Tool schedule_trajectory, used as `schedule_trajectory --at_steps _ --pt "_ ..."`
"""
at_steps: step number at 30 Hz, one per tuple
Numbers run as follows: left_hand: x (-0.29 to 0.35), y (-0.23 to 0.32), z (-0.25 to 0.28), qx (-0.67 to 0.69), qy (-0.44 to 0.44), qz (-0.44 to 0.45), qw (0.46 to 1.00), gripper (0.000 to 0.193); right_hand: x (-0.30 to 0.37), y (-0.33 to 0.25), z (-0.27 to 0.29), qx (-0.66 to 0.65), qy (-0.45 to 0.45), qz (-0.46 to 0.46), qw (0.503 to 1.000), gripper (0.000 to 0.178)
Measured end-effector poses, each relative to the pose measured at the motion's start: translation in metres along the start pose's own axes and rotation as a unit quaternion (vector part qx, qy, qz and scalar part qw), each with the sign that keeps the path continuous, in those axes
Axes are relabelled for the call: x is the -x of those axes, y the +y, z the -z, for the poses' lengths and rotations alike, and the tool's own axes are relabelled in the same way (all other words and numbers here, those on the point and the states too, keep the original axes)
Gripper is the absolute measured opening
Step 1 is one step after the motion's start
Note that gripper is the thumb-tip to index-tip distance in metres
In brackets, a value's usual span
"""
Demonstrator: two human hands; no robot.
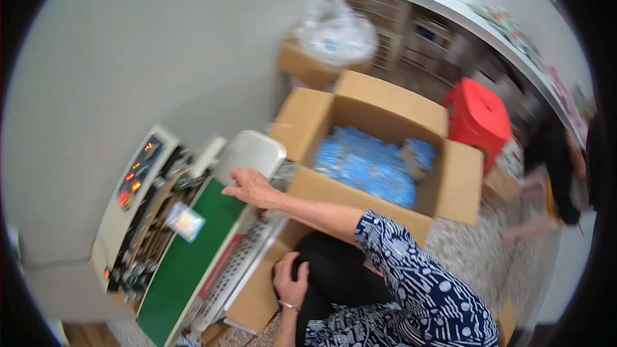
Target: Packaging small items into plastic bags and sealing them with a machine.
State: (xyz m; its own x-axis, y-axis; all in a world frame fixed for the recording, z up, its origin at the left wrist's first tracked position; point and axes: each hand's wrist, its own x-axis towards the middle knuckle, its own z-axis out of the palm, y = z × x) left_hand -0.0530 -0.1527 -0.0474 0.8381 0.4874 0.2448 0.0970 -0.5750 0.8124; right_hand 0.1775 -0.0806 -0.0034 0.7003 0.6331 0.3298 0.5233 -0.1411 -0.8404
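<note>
My right hand (252,187) hovers over the upper end of a green conveyor belt (183,263), close to a metal tray (254,154). Its fingers are apart and nothing shows in them. A small clear packet (186,222) with pale, coloured contents lies on the belt, some way from that hand. Beside the belt runs a band sealing machine (132,186) with a panel of lit displays and a red button. My left hand (292,281), with a bracelet at the wrist, rests on my black-clad knee, fingers loosely spread and empty.
An open cardboard box (363,202) holds many blue packets (366,164). Behind it are a smaller box with a white plastic bag (337,32) and a red stool (479,115). A white counter (443,6) runs along the back. Another person's legs (553,167) show at right.
</note>
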Motion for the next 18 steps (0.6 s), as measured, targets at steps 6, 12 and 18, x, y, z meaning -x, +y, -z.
schedule_trajectory --at_steps 6,12,18 --pt "0.004 0.009 -0.01 0.048 -0.011 0.025 0.998 0.031 0.062 0.08 0.211 0.119 0.06 -0.092 0.987 0.03" --pt "0.003 0.007 -0.017 0.048 -0.032 0.026 0.998 0.031 0.167 0.178 0.374 0.54 -0.118 -0.106 0.826 0.04" --pt "0.004 0.001 -0.025 0.096 -0.021 0.052 0.994 0.033 0.188 0.19 0.378 0.692 -0.236 0.042 0.681 0.038"
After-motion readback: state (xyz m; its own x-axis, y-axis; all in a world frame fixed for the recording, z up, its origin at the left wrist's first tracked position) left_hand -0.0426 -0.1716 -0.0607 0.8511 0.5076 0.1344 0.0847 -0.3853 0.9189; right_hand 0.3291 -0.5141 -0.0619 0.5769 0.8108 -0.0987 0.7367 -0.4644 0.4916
